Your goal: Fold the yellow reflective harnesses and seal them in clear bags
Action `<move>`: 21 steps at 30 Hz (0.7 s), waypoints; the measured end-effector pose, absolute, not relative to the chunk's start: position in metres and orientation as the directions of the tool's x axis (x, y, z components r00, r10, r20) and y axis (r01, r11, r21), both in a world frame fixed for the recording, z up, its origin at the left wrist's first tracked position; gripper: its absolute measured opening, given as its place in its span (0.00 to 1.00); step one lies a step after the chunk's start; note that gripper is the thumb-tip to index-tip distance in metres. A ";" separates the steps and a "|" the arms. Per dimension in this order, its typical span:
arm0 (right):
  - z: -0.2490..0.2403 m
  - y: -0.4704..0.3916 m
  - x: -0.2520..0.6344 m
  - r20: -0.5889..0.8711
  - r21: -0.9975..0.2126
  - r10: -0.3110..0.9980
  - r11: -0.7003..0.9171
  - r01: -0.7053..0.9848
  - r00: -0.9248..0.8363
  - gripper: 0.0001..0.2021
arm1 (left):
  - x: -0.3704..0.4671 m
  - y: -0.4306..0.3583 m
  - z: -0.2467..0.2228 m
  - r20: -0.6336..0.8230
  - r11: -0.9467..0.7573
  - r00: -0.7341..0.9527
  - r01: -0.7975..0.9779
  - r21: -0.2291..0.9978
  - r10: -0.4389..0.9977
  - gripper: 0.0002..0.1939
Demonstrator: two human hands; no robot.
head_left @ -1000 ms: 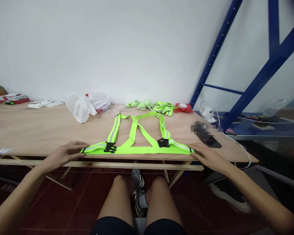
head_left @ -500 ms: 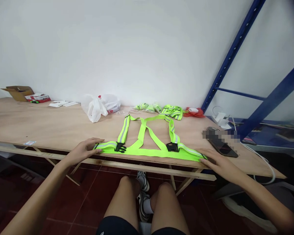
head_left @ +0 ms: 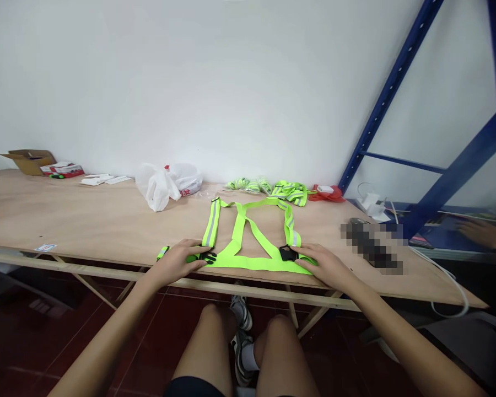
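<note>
- Indoors, the left hand touches strap beside a pronged buckle half, the right hand beside a socket half; whether either grip is closed cannot be told.
- Between them, a lime harness lies along the surface's front edge, apparently being arranged; the next move would call for untwisted straps.
- Behind, bundled straps crowd its top, near white bags.

- Wall: plain, pale, behind the table; brightness uneven.
- Table: light-brown wooden top, far edge near the wall.
- Support rail: pale timber, below the near edge.
- Frame: blue metal, perforated upright, slanting at right.
- Floor: dark red tiles, visible joints, dimmer beneath the table.
</note>
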State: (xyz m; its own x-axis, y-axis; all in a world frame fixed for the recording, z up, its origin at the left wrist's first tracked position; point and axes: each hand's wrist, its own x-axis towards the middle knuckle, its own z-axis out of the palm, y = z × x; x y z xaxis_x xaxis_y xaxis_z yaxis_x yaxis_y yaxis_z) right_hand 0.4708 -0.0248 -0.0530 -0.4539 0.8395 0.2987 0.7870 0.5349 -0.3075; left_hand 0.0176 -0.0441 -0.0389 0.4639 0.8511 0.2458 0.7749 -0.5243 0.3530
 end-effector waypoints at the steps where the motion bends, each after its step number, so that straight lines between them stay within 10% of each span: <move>1: -0.054 -0.024 0.472 0.318 -0.321 0.835 0.540 0.778 -0.449 0.21 | 0.017 -0.044 -0.039 0.257 -0.534 0.469 0.758 0.374 0.845 0.23; 21: -0.046 -0.031 0.447 0.500 -0.466 0.792 0.587 0.662 -0.351 0.19 | 0.132 -0.036 -0.046 0.521 -0.579 0.328 0.683 0.446 0.788 0.21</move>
State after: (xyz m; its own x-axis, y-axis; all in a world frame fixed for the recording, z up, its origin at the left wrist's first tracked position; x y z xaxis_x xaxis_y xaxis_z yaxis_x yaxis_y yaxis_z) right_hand 0.4467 -0.0310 -0.0458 -0.3509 0.7918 0.4999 0.6617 0.5874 -0.4660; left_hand 0.1319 -0.0363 -0.0460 0.3282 0.7882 0.5206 0.6828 -0.5788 0.4458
